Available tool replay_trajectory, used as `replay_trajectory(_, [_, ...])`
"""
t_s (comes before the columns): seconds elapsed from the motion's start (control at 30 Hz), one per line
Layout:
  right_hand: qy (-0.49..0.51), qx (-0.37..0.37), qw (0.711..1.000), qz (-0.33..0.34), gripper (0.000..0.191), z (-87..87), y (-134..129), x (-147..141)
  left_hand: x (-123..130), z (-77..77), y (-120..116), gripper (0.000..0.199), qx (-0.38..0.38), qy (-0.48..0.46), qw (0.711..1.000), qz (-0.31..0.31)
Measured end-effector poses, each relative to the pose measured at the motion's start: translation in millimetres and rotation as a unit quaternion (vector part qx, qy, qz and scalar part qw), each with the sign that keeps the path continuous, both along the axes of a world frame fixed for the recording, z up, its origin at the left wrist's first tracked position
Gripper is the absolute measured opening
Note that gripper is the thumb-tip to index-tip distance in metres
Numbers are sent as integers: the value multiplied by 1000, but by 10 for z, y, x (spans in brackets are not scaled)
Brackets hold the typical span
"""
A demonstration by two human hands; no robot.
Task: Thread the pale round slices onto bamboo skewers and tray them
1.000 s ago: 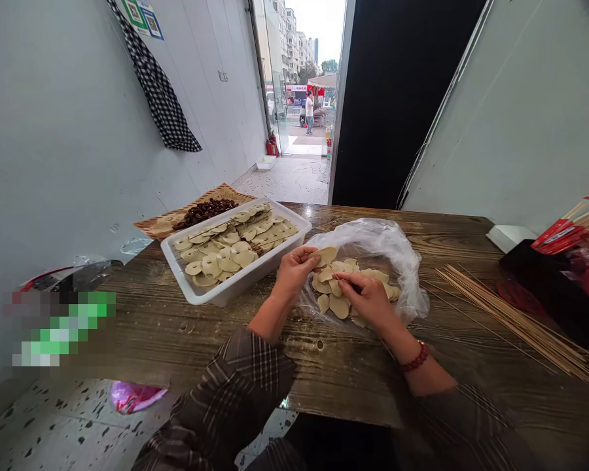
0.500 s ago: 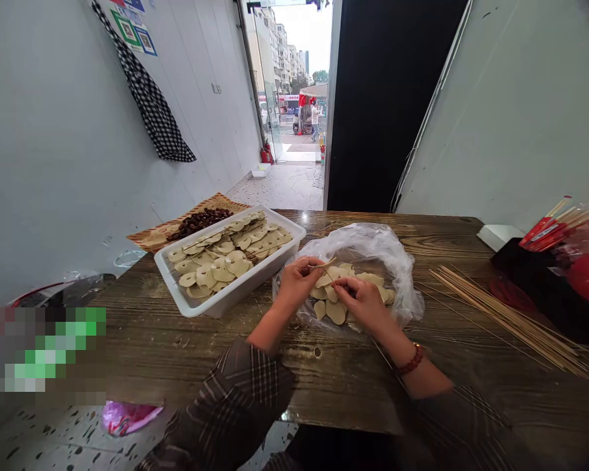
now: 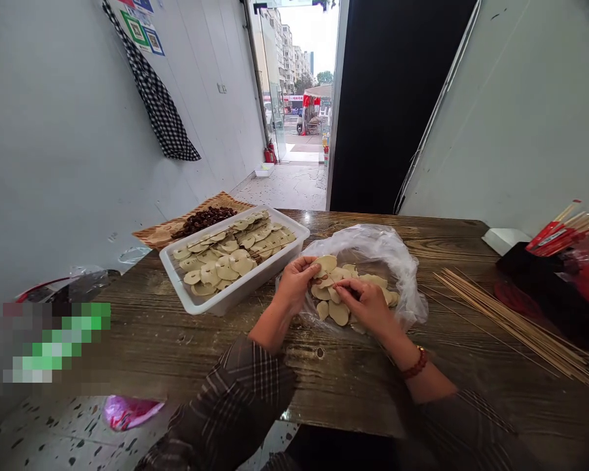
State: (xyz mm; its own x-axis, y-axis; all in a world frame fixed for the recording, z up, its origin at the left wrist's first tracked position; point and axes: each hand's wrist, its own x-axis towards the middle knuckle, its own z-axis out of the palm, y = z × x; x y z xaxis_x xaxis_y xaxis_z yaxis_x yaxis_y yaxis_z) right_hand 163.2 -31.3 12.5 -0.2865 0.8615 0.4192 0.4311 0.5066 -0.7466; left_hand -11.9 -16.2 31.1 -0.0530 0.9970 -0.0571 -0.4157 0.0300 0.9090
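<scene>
Over a clear plastic bag [image 3: 406,275] of loose pale slices [image 3: 339,313], my left hand [image 3: 293,286] pinches one thin, rounded pale slice [image 3: 326,263], possibly potato. Close to its right, my right hand [image 3: 370,306] has its fingers closed on a thin bamboo skewer [image 3: 332,282], whose tip is near the slice. I cannot tell whether the tip has gone through. Most of the skewer is hidden by the right hand. A white plastic tray [image 3: 196,306] at the left is filled with similar slices [image 3: 226,267], many threaded on skewers.
Bare bamboo skewers [image 3: 510,320] lie in a bundle on the wooden table [image 3: 206,360] at the right. Behind them stands a black holder [image 3: 515,258] with red-wrapped sticks. Dark reddish-brown pieces [image 3: 209,219] rest on patterned paper behind the tray. A glass door opens onto a street.
The slice in my left hand has turned from nearly edge-on to show its flat face. My right hand stays close beside it. The view has shifted slightly.
</scene>
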Motion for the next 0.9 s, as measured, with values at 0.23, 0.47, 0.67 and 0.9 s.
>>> replay_trajectory(0.23, [-10, 9, 1000, -1, 22, -5, 1, 10, 0, -29, 16, 47, -4, -28, 1000, 6])
replay_trajectory(0.47, [3, 13, 1000, -3, 20, 3, -2, 1, 60, -86, 15, 49, -10, -36, 999, -5])
replay_trajectory(0.67, [12, 13, 1000, -7, 20, 24, -8, 5, 101, -50, -27, 47, -10, -22, 1000, -18])
replay_trajectory(0.9, [7, 1, 1000, -18, 21, -15, 23, 14, 92, -29, -35, 36, 21, 46, 999, 6])
